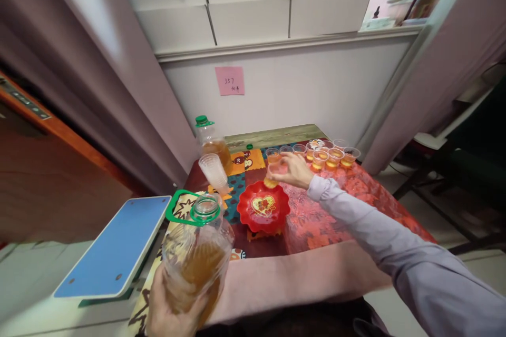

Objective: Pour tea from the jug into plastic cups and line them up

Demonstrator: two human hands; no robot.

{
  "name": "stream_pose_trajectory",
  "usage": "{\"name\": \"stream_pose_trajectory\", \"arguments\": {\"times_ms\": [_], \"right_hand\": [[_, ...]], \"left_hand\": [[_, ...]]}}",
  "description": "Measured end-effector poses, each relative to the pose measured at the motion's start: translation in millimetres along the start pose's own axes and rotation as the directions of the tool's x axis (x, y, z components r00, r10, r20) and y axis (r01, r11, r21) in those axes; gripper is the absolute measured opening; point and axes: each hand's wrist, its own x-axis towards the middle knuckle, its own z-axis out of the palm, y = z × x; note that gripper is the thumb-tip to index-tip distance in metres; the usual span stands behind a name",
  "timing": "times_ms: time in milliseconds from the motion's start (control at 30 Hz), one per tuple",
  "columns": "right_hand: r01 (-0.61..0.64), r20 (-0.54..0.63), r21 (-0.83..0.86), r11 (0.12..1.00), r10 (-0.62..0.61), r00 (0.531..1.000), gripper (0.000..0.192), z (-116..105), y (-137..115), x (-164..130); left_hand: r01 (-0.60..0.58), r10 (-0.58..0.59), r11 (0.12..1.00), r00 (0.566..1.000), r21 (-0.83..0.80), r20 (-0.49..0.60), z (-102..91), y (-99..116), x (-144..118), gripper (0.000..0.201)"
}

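1. left hand (176,300) grips one jug (200,268), 8 o'clock from one red bowl (247,214).
2. right hand (294,169) pinches one cup (271,181) at 1 o'clock.
3. at least seven cups (334,162) stand on the worktop (312,210), 1 to 2 o'clock.
4. one cup stack (213,171) at 10, second jug (216,150) at 11.

Bowl (245,211): out in mid-table, right of the near jug (200,260).
Near jug: in the left hand (172,305), at the table's (379,205) near left corner.
Far jug (217,151): over at the back left, behind the cup stack (213,172).
Cup cluster (319,159): along the back, right of the far jug.
Single cup (271,180): in the right hand (294,171), by the bowl's far edge.
Note (230,81): on the wall (284,92) behind the table.
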Motion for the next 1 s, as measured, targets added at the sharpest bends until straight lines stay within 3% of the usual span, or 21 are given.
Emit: {"name": "stream_pose_trajectory", "arguments": {"times_ms": [200, 367, 567, 700, 867, 1000], "right_hand": [[-0.140, -0.060, -0.285, 0.948, 0.129, 0.990, 0.056, -12.5, 92.6, 25.1], [-0.191, -0.013, -0.402, 0.896, 0.203, 0.979, 0.054, -2.6, 138.8, 27.3], [-0.211, 0.011, -0.411, 0.887, 0.236, 0.972, 0.058, 9.9, 159.1, 30.9], [-0.218, -0.002, -0.401, 0.890, 0.238, 0.971, 0.056, 15.2, 165.2, 35.9], [-0.262, -0.042, -0.403, 0.877, 0.268, 0.963, 0.059, 18.0, 165.4, 39.6], [-0.279, -0.060, -0.413, 0.867, 0.279, 0.958, 0.065, 14.6, 159.2, 34.8]], "left_hand": [[-0.042, 0.042, 0.999, 0.999, -0.030, -0.009, 0.0, -4.3, -3.4, 0.113], [-0.005, 0.005, 1.000, 1.000, -0.013, 0.014, -1.6, -4.9, -2.7, 0.116], [0.028, -0.031, 0.998, 0.998, 0.060, 0.060, -6.5, -7.6, 0.5, 0.119], [0.031, -0.032, 0.998, 0.999, 0.045, 0.025, -9.1, -0.6, -0.9, 0.117], [0.011, -0.013, 0.999, 0.999, 0.037, 0.049, -11.5, 2.0, -3.6, 0.111], [0.031, -0.030, 0.999, 1.000, -0.016, 0.001, -7.6, 1.2, -5.9, 0.115]]}}
